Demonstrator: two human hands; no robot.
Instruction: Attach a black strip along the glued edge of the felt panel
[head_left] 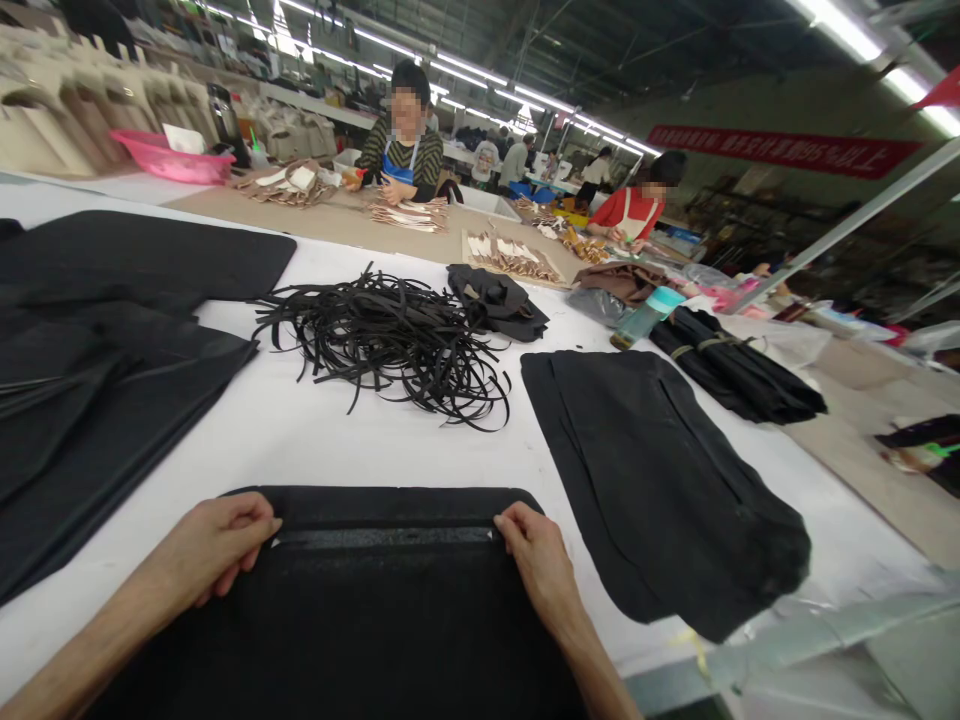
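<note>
In front of me lies a black fabric panel (360, 630) with rounded upper corners. A shiny grey band (382, 540) runs across its upper part, with a small white mark at each end. Just above that band, a thin black strip (386, 522) appears to stretch between my hands. My left hand (232, 540) pinches at its left end, thumb against curled fingers. At the right end my right hand (531, 550) is closed in a similar pinch. The fingertips partly hide what they grip. Beyond the panel is a tangled heap of black strips (397, 335).
Black panels (645, 470) lie stacked at right; more black pieces (90, 380) cover the left. Behind are folded black pieces (499, 300), a bottle (645, 318) and a tied black bundle (735, 365). Two co-workers (405, 150) work across the table (360, 450). A pink basin (176, 160) stands far left.
</note>
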